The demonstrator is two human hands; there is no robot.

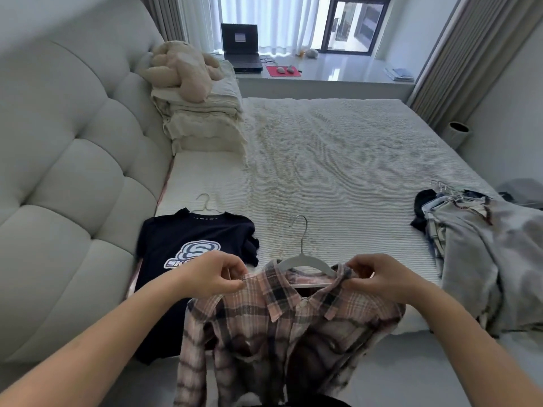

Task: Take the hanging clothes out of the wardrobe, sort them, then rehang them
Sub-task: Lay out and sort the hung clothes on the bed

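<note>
A pink and dark plaid shirt (282, 324) hangs on a white hanger (305, 261) with a metal hook, held over the bed's near edge. My left hand (217, 277) pinches the shirt's left shoulder by the collar. My right hand (373, 277) pinches the right shoulder. A navy T-shirt (182, 259) with a white logo lies flat on the bed to the left, on its own wire hanger (205, 204). A heap of several grey and dark clothes on hangers (470, 251) lies at the right edge of the bed.
The white ribbed bedspread (338, 171) stretches ahead. A padded headboard (73, 171) runs along the left. Folded bedding with a plush toy (194, 107) sits at the far left. A window ledge with a laptop (242, 48) lies beyond. A small bin (458, 133) stands far right.
</note>
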